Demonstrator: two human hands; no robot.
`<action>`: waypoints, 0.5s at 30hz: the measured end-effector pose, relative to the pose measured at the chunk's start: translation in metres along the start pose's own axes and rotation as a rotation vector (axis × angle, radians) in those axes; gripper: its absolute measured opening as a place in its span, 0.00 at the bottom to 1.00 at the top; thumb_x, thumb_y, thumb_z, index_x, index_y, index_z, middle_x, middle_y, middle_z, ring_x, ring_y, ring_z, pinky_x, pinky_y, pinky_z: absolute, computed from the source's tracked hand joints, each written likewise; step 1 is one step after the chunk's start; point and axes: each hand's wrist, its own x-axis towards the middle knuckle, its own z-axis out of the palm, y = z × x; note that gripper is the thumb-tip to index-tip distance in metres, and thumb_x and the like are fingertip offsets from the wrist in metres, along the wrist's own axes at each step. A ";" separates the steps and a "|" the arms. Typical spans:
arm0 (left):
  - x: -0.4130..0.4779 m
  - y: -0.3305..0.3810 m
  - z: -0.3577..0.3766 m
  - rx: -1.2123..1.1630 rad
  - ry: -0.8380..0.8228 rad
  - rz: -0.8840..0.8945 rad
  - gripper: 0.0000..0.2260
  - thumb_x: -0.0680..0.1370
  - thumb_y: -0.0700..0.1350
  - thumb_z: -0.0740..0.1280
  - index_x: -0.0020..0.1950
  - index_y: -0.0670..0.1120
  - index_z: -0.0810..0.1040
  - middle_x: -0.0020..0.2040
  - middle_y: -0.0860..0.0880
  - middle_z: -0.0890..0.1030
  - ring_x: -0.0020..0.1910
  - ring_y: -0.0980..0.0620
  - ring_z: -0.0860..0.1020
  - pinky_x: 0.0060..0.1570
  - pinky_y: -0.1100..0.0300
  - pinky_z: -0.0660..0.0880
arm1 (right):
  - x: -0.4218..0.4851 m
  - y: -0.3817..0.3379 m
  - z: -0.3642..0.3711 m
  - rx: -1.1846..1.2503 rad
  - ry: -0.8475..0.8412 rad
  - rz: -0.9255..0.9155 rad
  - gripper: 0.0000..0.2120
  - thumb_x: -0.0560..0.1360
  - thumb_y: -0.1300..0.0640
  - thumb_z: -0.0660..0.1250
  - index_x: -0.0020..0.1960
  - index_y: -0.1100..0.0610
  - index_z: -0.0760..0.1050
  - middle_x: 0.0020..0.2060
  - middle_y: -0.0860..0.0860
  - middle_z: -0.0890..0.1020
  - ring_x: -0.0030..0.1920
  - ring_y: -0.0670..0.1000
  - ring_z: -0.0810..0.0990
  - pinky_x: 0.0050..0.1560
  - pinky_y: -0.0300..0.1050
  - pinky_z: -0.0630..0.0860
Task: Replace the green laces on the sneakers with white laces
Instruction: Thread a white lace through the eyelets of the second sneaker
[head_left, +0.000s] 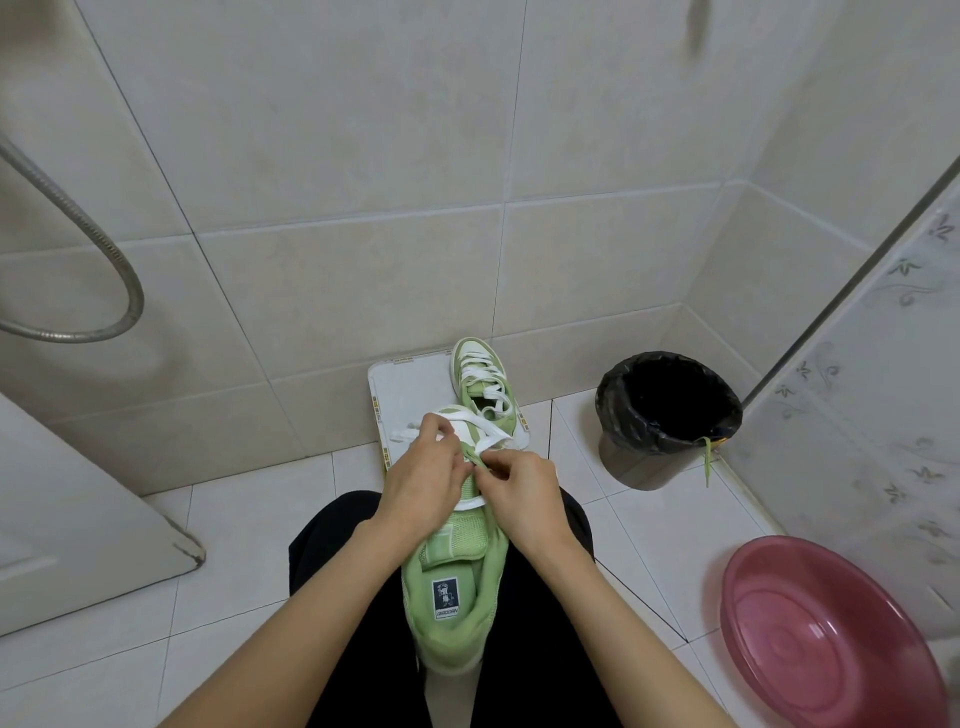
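Note:
A light green sneaker (457, 592) lies on my lap, heel toward me and toe pointing away. A flat white lace (480, 423) crosses its front eyelets. My left hand (423, 480) grips the sneaker's left side and pinches the white lace near the eyelets. My right hand (524, 493) pinches a lace end at the right eyelets. The lower eyelets are hidden by my fingers. A second green sneaker (480, 387), laced in white, stands on a white board (405, 387) by the wall. A green lace (706, 460) hangs over the bin's rim.
A dark bin (667, 421) with a black liner stands on the tiled floor at right. A pink basin (826, 636) lies at the lower right beside a patterned glass partition (872, 364). A metal shower hose (88, 260) loops at left. Tiled walls close in ahead.

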 end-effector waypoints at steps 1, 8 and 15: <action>-0.001 -0.002 0.001 -0.028 0.016 0.003 0.08 0.80 0.46 0.61 0.46 0.43 0.72 0.62 0.51 0.66 0.40 0.51 0.70 0.37 0.56 0.67 | -0.001 -0.001 0.001 0.000 0.007 -0.004 0.17 0.72 0.61 0.66 0.28 0.56 0.63 0.22 0.49 0.63 0.29 0.49 0.57 0.32 0.45 0.58; -0.031 -0.011 -0.006 -0.168 0.069 0.058 0.10 0.78 0.39 0.63 0.38 0.45 0.67 0.64 0.49 0.68 0.53 0.47 0.73 0.45 0.54 0.72 | -0.005 -0.007 0.006 -0.017 0.042 0.003 0.17 0.73 0.63 0.63 0.27 0.56 0.64 0.21 0.48 0.65 0.26 0.48 0.60 0.30 0.44 0.59; -0.060 -0.017 -0.024 -0.224 0.049 -0.047 0.11 0.79 0.42 0.63 0.39 0.39 0.76 0.65 0.53 0.66 0.41 0.50 0.76 0.46 0.55 0.71 | -0.012 -0.010 0.005 -0.013 0.046 0.008 0.09 0.73 0.62 0.63 0.38 0.65 0.77 0.29 0.54 0.78 0.31 0.52 0.69 0.35 0.45 0.69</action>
